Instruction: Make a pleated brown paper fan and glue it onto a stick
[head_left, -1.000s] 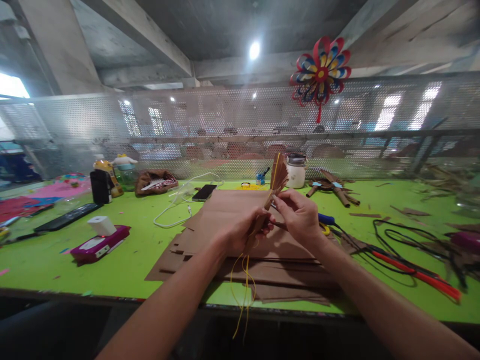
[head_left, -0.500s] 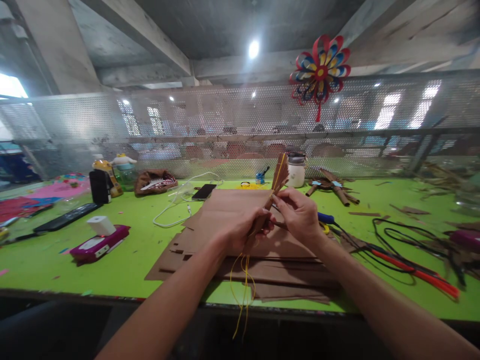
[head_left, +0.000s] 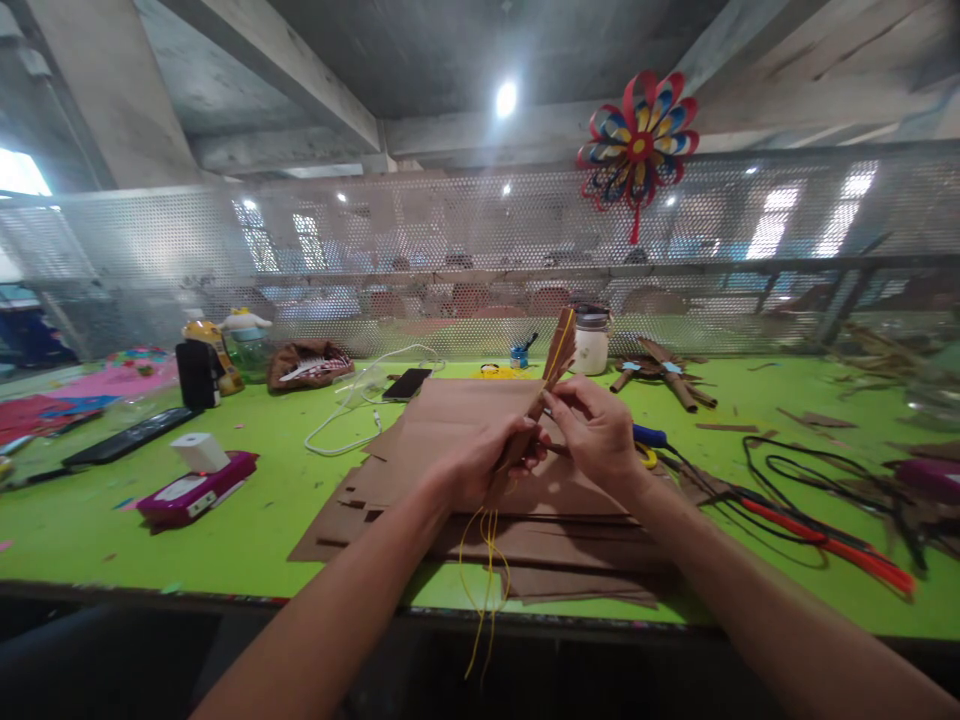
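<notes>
A perforated screen (head_left: 420, 230) spans the back of the green worktop (head_left: 255, 540). On the worktop, centrally placed, lies an uneven stack of brown paper (head_left: 450, 410), its sheets out of line at the edges. A multicoloured flower ornament (head_left: 639, 147) with a red tassel shows at the screen's upper edge.

Both hands are over the stack. The left hand (head_left: 495, 455) is closed, its fingers wrapped around the lower part of the folded paper (head_left: 559, 350). The right hand (head_left: 596, 430) is nearly closed — thumb and forefinger pinch the edge of the folded paper just above the left hand; whether string is also in that pinch cannot be told. The folded paper is tilted, its upper end leaning right and showing layered edges.

A purple box (head_left: 199, 490) sits well to the left, with a white plug (head_left: 199, 453) on top. A lidded jar (head_left: 591, 348) stands behind the right hand. Yellow string (head_left: 491, 560) hangs in loops below the left hand — its lower ends show past the worktop's front edge.
</notes>
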